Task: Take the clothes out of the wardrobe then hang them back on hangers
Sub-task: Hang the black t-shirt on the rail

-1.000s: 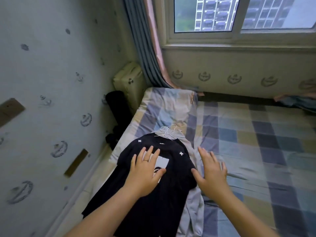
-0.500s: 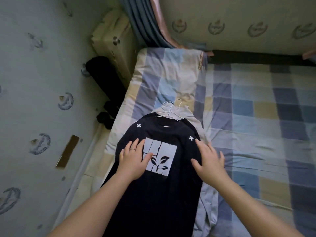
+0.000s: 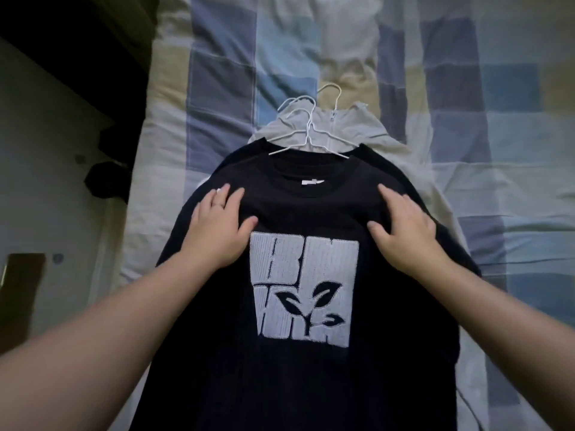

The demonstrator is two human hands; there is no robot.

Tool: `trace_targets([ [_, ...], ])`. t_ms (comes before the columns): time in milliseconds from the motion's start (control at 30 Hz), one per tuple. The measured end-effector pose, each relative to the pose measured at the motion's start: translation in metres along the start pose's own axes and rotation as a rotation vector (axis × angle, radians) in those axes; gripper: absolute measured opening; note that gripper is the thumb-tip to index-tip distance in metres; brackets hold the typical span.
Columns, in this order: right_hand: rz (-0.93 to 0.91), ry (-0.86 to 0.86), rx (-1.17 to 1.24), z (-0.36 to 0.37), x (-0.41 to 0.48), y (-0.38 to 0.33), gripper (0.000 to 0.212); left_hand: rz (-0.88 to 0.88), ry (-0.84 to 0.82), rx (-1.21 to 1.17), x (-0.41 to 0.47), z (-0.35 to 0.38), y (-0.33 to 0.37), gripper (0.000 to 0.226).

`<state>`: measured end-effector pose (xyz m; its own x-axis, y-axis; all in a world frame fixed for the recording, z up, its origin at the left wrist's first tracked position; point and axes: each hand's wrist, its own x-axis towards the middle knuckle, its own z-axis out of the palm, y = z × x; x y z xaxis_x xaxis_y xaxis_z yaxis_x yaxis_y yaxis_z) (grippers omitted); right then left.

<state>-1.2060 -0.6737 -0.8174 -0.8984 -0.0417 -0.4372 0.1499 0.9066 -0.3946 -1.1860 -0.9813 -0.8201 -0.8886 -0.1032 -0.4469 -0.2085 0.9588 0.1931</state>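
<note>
Head view: we see the black T-shirt (image 3: 295, 384) flat on the bed (image 3: 466, 104), over a pale jacket (image 3: 357, 132), white wire hangers (image 3: 306, 141) at the collars. Left hand (image 3: 217, 231) and right hand (image 3: 407, 231) press its shoulders, fingers (image 3: 392, 197) straight, slightly apart, gripping nothing. We judge clothes out; return to wardrobe pending.

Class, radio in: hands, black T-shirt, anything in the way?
Left hand, right hand: both open, flat on black printed T-shirt. White wire hangers at its collar. Pale grey zipped garment underneath.
</note>
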Motion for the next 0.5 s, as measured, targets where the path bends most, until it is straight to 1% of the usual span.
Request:
trace_targets([
  [133,-0.047,0.016,-0.109,0.035,0.058,0.009,0.065,0.057,0.052,0.006,0.059,0.022,-0.007,0.067],
  [267,-0.045,0.047,-0.204,0.051,0.097,0.015,0.065,0.103,0.215,0.009,0.093,0.034,-0.006,0.06],
  [333,-0.049,0.117,-0.235,0.052,0.109,0.016,0.063,0.091,0.255,0.015,0.104,0.035,-0.004,0.054],
  [433,-0.067,0.222,-0.296,0.042,0.12,0.012,0.049,0.061,0.299,0.011,0.11,0.028,-0.002,0.043],
  [500,-0.079,0.24,-0.244,0.027,0.123,0.006,0.035,0.061,0.347,-0.043,0.107,0.016,0.0,0.034],
])
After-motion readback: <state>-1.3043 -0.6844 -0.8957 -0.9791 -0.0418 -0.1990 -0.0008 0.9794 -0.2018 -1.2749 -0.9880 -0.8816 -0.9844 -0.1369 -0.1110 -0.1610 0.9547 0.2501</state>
